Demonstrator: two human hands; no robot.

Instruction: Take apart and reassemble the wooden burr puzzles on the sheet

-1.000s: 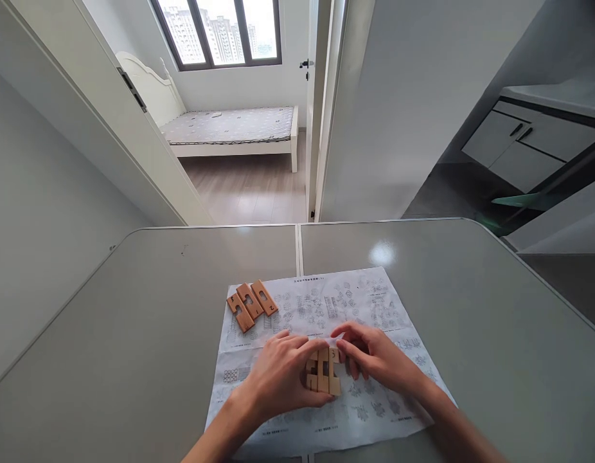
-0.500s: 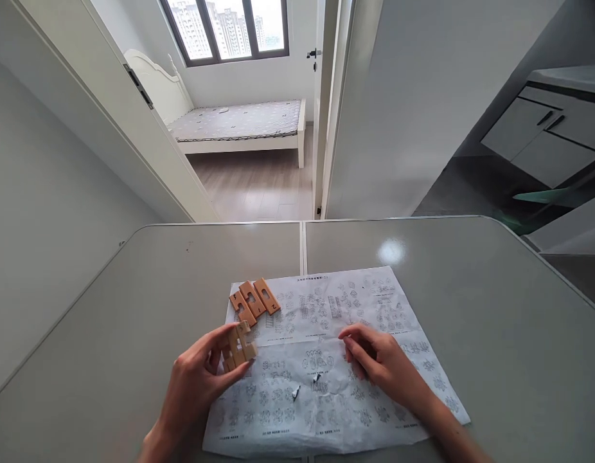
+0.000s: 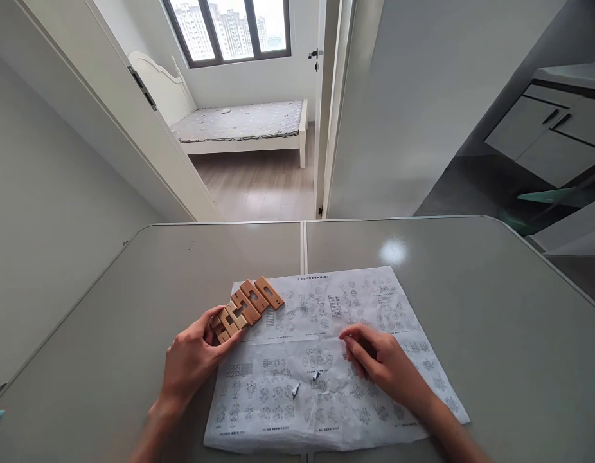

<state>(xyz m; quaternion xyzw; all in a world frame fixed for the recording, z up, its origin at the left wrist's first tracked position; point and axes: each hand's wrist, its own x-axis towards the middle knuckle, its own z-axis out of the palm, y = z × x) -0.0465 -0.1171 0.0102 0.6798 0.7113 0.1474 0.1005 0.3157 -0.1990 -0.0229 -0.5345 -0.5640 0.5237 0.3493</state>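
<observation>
Holding a short row of pale wooden pieces (image 3: 229, 325) in the left hand (image 3: 191, 354), pinched between thumb and fingers. Over the far left part of a big white paper (image 3: 290, 350), right next to three brown wooden pieces (image 3: 259, 302) in a slanted row, so close as to be hard to tell if touching. Cut with holes and notches, and marked with little black numbers, like 1 and 2. Resting the right hand (image 3: 374, 354) on the right side of the paper, well apart from the left hand, with fingers loosely curled. Too hidden to tell if thumb and fingertips meet. Between the hands, two tiny shiny scraps (image 3: 296, 390). Under the paper, a wide gray table (image 3: 133, 321). Past the table, a white bed (image 3: 244, 122) below a window (image 3: 230, 29).
</observation>
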